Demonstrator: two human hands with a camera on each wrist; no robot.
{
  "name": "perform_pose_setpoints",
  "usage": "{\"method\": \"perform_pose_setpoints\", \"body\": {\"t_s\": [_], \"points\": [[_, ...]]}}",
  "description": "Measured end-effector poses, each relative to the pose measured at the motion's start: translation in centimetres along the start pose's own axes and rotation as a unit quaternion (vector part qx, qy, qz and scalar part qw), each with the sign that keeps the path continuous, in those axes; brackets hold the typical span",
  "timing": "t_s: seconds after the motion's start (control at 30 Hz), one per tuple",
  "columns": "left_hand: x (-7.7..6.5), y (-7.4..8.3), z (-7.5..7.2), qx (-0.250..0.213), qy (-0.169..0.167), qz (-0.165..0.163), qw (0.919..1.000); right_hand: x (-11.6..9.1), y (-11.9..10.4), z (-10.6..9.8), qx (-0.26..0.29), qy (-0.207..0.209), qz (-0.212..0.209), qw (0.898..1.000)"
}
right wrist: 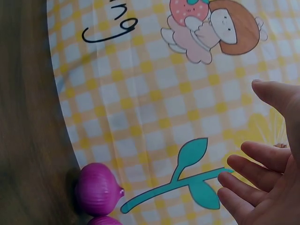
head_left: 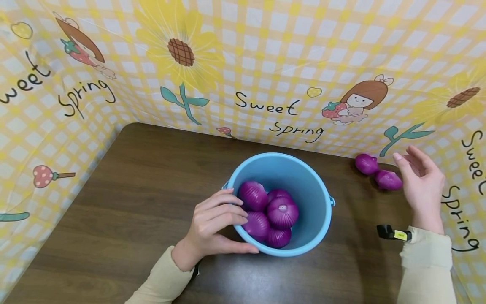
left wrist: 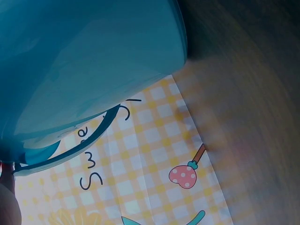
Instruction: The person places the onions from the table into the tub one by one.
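A light blue bucket point(head_left: 311, 236) stands on the table with several purple onions point(head_left: 282, 212) inside. My left hand point(head_left: 212, 223) grips the bucket's left rim, fingers over the edge beside the onions and thumb along the near rim. In the left wrist view, the bucket's side point(left wrist: 108, 56) and hanging handle point(left wrist: 89, 143) fill much of the picture. Two more purple onions, a back one point(head_left: 366, 164) and a front one point(head_left: 388, 180), lie together at the table's far right. Just right of them, my right hand point(head_left: 423, 185) hovers with loosely bent fingers, holding nothing.
A brown wooden table point(head_left: 133, 202) carries everything. Yellow checked cloth point(head_left: 265, 50) with printed figures hangs behind the table and along both sides, close to the two loose onions. A small black device point(head_left: 385, 231) sticks out from the right wrist.
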State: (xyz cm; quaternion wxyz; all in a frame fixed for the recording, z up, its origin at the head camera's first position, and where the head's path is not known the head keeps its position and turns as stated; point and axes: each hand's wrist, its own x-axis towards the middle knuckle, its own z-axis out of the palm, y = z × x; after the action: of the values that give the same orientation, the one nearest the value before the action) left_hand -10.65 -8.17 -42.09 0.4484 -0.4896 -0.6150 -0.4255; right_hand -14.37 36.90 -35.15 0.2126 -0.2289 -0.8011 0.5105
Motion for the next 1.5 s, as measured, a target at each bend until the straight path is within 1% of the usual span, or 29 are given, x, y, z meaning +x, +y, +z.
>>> {"method": "perform_pose_setpoints", "body": {"t_s": [0.03,0.23,0.37,0.53,0.67,0.83,1.1,1.23,1.4,1.5], "points": [[0.0,0.0,0.0,0.000,0.000,0.000,1.0000,0.2,0.1,0.0,-0.009,0.000,0.002,1.000],[0.0,0.0,0.0,-0.002,-0.001,0.000,1.0000,1.1,0.9,-0.2,-0.026,-0.008,0.041,0.999],[0.0,0.1,0.0,-0.002,-0.002,0.000,1.0000,1.7,1.6,-0.2,-0.014,-0.012,0.067,0.998],[0.0,0.0,0.0,-0.001,-0.001,0.000,1.0000,2.5,2.9,-0.3,0.004,-0.010,0.089,0.996],[0.0,0.0,0.0,-0.001,-0.001,-0.001,1.0000,3.0,3.9,-0.2,-0.013,-0.006,0.108,0.994],[0.1,0.0,0.0,-0.001,0.000,0.000,1.0000,3.5,5.1,-0.2,-0.032,-0.006,0.131,0.991],[0.1,-0.1,0.0,-0.001,0.003,-0.001,1.0000,3.7,7.1,0.0,-0.032,-0.013,0.163,0.986],[0.1,0.0,0.0,-0.002,0.002,-0.002,1.0000,3.9,8.0,0.0,-0.024,-0.017,0.176,0.984],[0.0,0.0,0.0,-0.001,-0.001,-0.004,1.0000,3.8,8.9,0.2,0.010,-0.013,0.187,0.982],[0.0,0.0,0.0,-0.001,-0.001,-0.003,1.0000,3.6,9.4,0.4,0.009,-0.010,0.194,0.981]]}}
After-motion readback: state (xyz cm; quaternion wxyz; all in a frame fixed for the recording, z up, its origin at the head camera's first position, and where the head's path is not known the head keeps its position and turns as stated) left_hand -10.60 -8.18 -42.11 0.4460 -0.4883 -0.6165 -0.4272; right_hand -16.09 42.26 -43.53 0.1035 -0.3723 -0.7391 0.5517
